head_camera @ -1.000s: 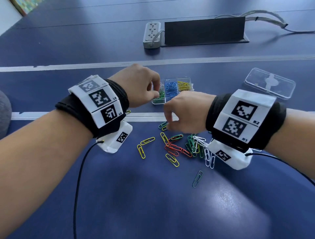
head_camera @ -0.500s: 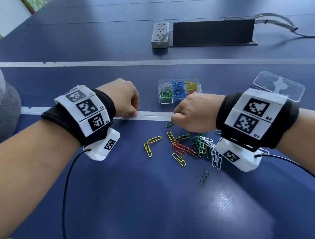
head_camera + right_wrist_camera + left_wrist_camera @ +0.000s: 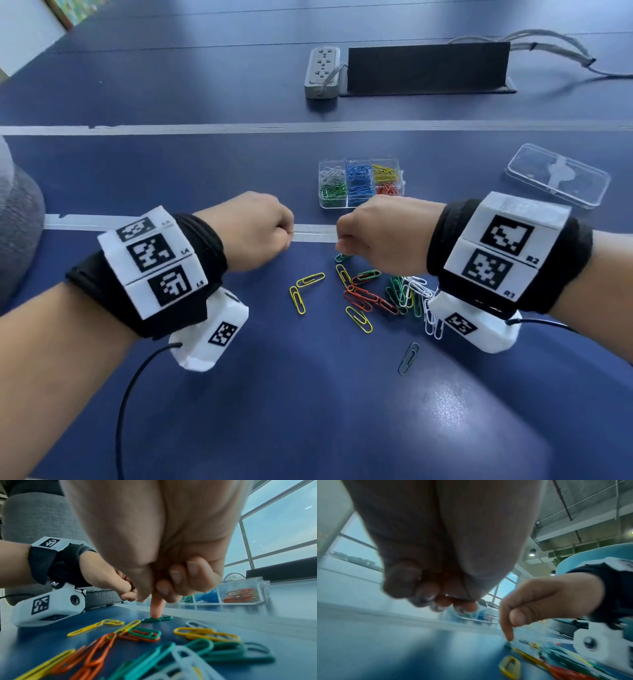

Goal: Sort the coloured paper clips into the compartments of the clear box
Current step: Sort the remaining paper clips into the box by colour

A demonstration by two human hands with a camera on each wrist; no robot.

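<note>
The clear box (image 3: 320, 181) stands beyond the white tape line, holding white, green, blue, yellow and red clips in separate compartments. Loose clips (image 3: 376, 294) of several colours lie on the blue table under my right wrist. My right hand (image 3: 342, 245) hovers over the pile's far edge. Its straight index finger (image 3: 157, 607) presses a green clip (image 3: 157, 619) flat on the table, and the other fingers are curled. My left hand (image 3: 286, 236) is a closed fist just left of it, above the tape line. I see nothing in it.
The box's clear lid (image 3: 558, 174) lies at the right. A grey power strip (image 3: 322, 70) and a black panel (image 3: 428, 66) with cables sit at the far side. A lone grey-blue clip (image 3: 408, 358) lies nearest me. A grey cushion (image 3: 17, 222) is at the left edge.
My left hand has pulled back from the box to the tape line and closed into a fist. My right hand stays over the pile, its index finger on the green clip.
</note>
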